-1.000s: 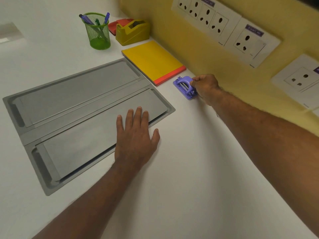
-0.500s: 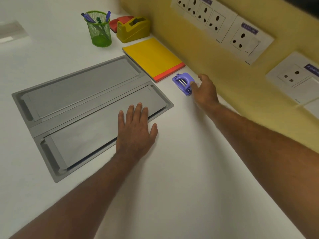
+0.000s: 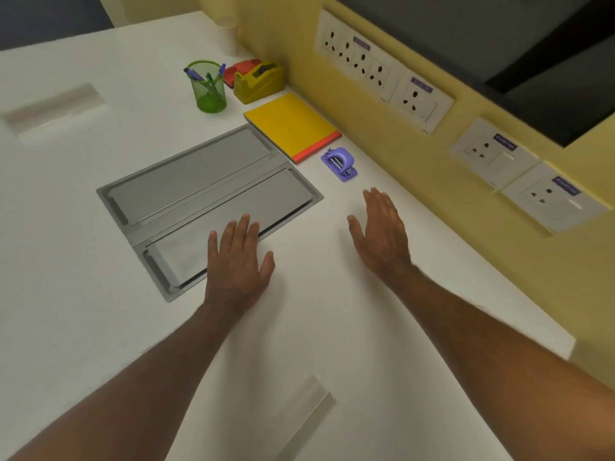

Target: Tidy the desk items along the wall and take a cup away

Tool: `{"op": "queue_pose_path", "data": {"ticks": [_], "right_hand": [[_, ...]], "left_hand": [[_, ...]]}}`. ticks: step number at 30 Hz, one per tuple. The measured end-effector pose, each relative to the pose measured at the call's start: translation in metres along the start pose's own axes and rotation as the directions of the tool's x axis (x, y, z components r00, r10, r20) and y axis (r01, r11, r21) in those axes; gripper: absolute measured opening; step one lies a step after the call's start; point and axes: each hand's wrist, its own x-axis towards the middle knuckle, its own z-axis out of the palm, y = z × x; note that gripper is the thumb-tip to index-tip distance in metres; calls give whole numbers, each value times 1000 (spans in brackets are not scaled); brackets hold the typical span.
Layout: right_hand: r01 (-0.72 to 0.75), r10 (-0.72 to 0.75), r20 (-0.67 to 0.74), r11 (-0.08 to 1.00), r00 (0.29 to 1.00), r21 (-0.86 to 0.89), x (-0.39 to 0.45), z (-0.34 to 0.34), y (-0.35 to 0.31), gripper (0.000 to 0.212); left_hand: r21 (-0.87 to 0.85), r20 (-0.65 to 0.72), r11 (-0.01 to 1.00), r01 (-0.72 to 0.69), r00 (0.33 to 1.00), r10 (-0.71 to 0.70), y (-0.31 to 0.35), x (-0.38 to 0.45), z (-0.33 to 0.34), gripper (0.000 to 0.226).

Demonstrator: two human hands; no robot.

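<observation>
While hands (image 3: 382, 227) empty: purple punch (image 3: 339, 163) beside wall (image 3: 366, 128), desk (image 3: 332, 311) bare nearby.

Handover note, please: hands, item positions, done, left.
Left hand: open, flat on the desk with its fingers on the grey panel.
Right hand: open, empty, short of the purple hole punch.
Along the wall, near to far: hole punch, yellow notepad, yellow tape dispenser, red item behind it, green pen holder alongside.
Done: these items sit lined up by the wall.
Left: paper cup at the far end, untouched; take it away.
</observation>
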Motion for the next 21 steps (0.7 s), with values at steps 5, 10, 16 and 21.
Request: {"op": "queue_pose_path", "data": {"ticks": [5, 10, 16, 21], "right_hand": [[-31, 30, 48, 999, 998, 19, -71, -30, -29, 61], [-37, 35, 85, 999, 996, 21, -137, -64, -69, 61], [-4, 3, 107, 1000, 994, 9, -209, -104, -113, 62], [42, -38, 138, 999, 990, -26, -267, -130, -140, 64]], "left_hand": [[14, 4, 1000, 10, 1000, -10, -5, -55, -53, 62], [61, 15, 998, 10, 1000, -10, -13, -121, -103, 61], [95, -10, 994, 46, 999, -45, -23, -198, -150, 60], [107, -18, 992, 64, 998, -62, -28, -258, -178, 60]]}}
